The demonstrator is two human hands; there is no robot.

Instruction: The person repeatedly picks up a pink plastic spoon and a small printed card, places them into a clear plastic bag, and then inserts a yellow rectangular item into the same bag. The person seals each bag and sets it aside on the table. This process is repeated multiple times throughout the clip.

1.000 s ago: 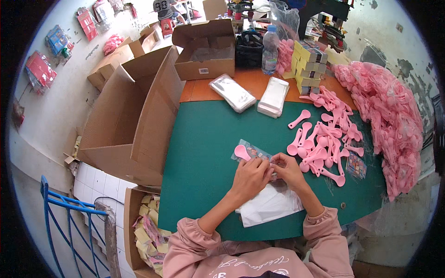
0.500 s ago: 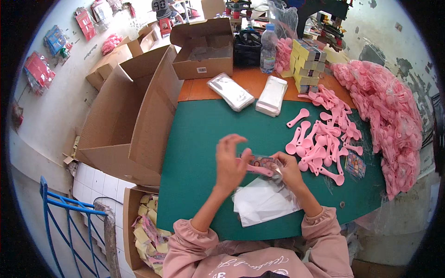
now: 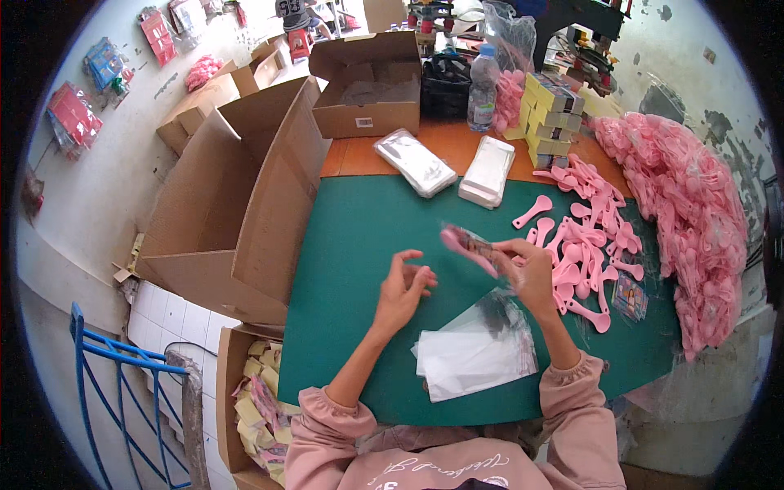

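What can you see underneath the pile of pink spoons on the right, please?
Green table surface shows through gaps between the pink spoons, with orange tabletop around the far end. Where spoons overlap, the lower ones and whatever lies beneath are covered.

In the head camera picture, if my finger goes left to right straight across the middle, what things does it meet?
Biggest open brown cardboard box, bare left hand, pink plastic spoon, bare right hand, heap of loose pink spoons, big pile of pink spoons in clear plastic.
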